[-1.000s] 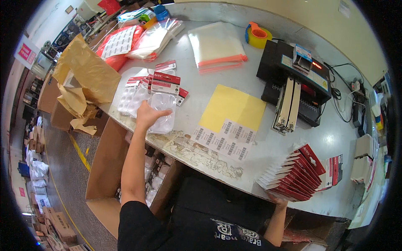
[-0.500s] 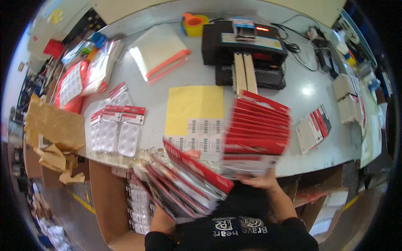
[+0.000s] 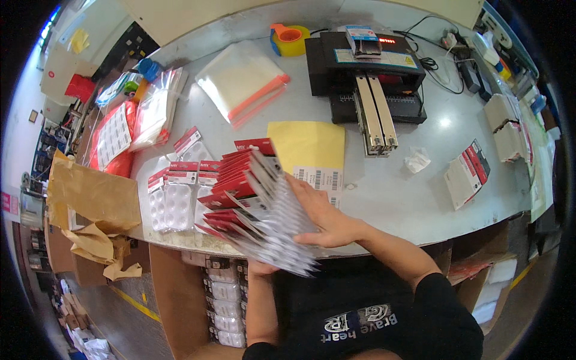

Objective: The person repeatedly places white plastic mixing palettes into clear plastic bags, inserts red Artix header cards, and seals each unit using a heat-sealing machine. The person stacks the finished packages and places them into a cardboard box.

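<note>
A thick, fanned stack of clear packs with red header cards (image 3: pixel 264 207) is held over the front edge of the table. My left hand (image 3: pixel 262 268) supports it from beneath, its fingers mostly hidden by the packs. My right hand (image 3: pixel 321 216) presses along the right side of the stack, thumb toward me and fingers at the far side. Just left of the stack lie several similar white dimpled blister packs (image 3: pixel 178 204). Beyond my right hand is a yellow sheet with barcode labels (image 3: pixel 306 144), partly covered by the stack.
A black machine (image 3: pixel 366 66) with a pale twin rail stands at the back. Clear bags (image 3: pixel 240 81), a tape roll (image 3: pixel 291 41) and red bagged goods (image 3: pixel 112 141) lie around. Crumpled paper (image 3: pixel 417 160) and a card pack (image 3: pixel 467 174) sit right. An open carton (image 3: pixel 171 300) stands below.
The two separate bundles, one in each hand, are now together in one stack at the left. My right hand has moved left and lies against its side.
</note>
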A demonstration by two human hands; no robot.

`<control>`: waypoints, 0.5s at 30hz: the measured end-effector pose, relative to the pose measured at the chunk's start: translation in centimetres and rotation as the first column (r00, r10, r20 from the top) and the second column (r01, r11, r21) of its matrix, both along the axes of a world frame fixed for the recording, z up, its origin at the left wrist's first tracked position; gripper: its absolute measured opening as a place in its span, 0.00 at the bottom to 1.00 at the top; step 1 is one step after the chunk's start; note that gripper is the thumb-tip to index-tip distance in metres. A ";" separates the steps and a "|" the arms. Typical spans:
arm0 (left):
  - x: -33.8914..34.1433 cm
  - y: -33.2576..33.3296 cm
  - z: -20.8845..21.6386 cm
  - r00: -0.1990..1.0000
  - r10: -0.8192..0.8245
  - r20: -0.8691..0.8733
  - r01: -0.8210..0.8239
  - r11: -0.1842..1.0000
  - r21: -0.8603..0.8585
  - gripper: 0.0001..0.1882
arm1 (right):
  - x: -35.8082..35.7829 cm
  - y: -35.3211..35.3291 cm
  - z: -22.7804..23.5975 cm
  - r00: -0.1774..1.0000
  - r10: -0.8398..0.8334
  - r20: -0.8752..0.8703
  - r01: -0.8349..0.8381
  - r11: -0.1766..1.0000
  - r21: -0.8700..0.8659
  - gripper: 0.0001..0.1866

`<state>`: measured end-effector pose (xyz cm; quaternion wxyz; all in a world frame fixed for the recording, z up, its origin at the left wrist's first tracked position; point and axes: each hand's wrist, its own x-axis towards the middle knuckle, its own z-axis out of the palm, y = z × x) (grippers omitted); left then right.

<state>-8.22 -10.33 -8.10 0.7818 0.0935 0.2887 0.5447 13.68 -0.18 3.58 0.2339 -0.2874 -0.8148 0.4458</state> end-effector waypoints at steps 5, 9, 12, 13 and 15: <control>0.0 0.5 2.2 0.948 -0.031 -0.316 0.158 0.909 0.385 0.46 | -0.5 0.6 -0.1 0.993 0.118 -0.021 -0.119 0.993 -0.012 0.79; -0.6 0.3 4.8 0.890 -0.123 -0.439 0.268 0.920 0.286 0.46 | -0.9 0.9 -0.9 0.979 0.202 -0.027 -0.201 0.979 0.028 0.82; -2.2 0.9 5.7 0.852 -0.146 -0.503 0.328 0.897 0.295 0.46 | -1.0 1.6 -1.1 0.974 0.209 -0.083 -0.205 0.977 0.060 0.81; -3.0 1.5 5.6 0.846 -0.128 -0.517 0.326 0.893 0.311 0.46 | -1.0 1.8 -1.2 0.974 0.216 -0.060 -0.211 0.974 0.080 0.81; -3.9 2.2 5.2 0.832 -0.116 -0.542 0.337 0.882 0.329 0.46 | -1.2 2.0 -1.2 0.977 0.203 -0.060 -0.197 0.976 0.096 0.80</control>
